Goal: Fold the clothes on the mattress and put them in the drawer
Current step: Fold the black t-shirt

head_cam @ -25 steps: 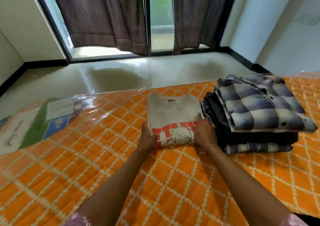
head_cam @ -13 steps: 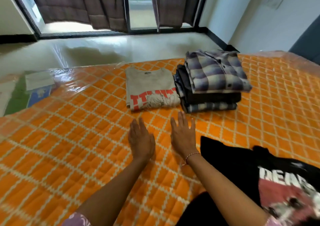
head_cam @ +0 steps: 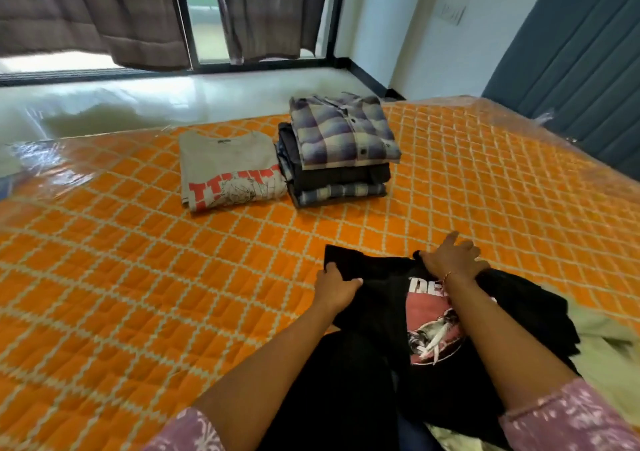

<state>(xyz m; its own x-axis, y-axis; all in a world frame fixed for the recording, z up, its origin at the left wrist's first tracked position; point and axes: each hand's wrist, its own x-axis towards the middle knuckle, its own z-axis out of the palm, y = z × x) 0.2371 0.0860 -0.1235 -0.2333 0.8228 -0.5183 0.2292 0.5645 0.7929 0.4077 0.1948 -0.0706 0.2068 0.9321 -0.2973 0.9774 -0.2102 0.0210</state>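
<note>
A black T-shirt [head_cam: 384, 298] with a red print lies unfolded on the orange mattress [head_cam: 138, 277], close to me. My left hand [head_cam: 336, 286] pinches its left shoulder edge. My right hand [head_cam: 450, 260] grips the cloth near the collar. Farther off, a folded grey T-shirt [head_cam: 225, 166] with red lettering lies flat. Beside it on the right stands a stack of folded clothes [head_cam: 341, 159] topped by a purple plaid shirt. No drawer is in view.
A pale green garment [head_cam: 602, 350] lies at the near right, partly under the black shirt. A grey padded headboard [head_cam: 571, 69] stands at the right. Beyond the mattress are a shiny floor [head_cam: 138, 100], dark curtains [head_cam: 104, 17] and a glass door.
My hands left the grey T-shirt, drew back toward me and took hold of the black T-shirt. The view swung right and down.
</note>
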